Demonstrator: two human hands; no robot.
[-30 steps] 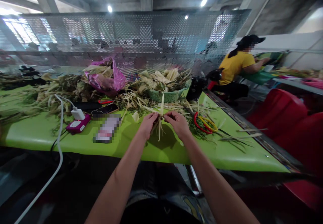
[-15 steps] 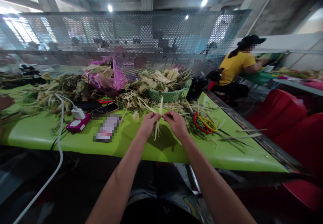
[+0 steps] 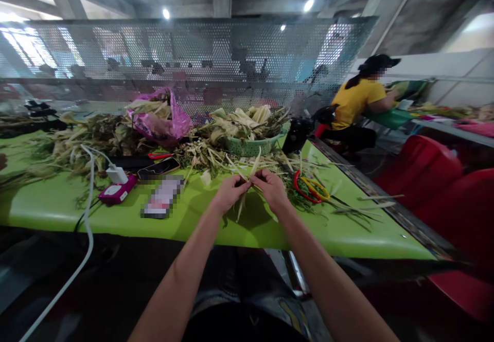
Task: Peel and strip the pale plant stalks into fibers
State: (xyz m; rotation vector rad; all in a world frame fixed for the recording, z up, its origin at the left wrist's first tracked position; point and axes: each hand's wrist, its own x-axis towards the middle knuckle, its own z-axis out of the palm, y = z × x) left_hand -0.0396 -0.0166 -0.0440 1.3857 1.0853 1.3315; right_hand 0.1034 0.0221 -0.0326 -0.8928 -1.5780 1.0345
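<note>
Pale strips of dried husk (image 3: 256, 162) stick up and hang down between my two hands, above the green table. My left hand (image 3: 233, 192) pinches the strips from the left, fingers closed. From the right, my right hand (image 3: 270, 187) pinches them too, its fingertips almost meeting the left ones. Strip ends dangle below the hands. The exact crossing of the strips is partly hidden by my fingers. Scissors with red and yellow handles (image 3: 312, 187) lie on green plant bits just right of my right hand.
A green basket (image 3: 252, 147) heaped with husks stands behind my hands, with a pink bag (image 3: 179, 121) of husks to its left. A phone (image 3: 162, 198), a purple power socket (image 3: 118, 190) and a white cable lie left. A person in yellow (image 3: 357, 97) sits right, near red chairs (image 3: 420, 169).
The husk strips have tilted to the right at the top and spread apart between my fingers. My hands have drawn closer together. The whole view has shifted slightly.
</note>
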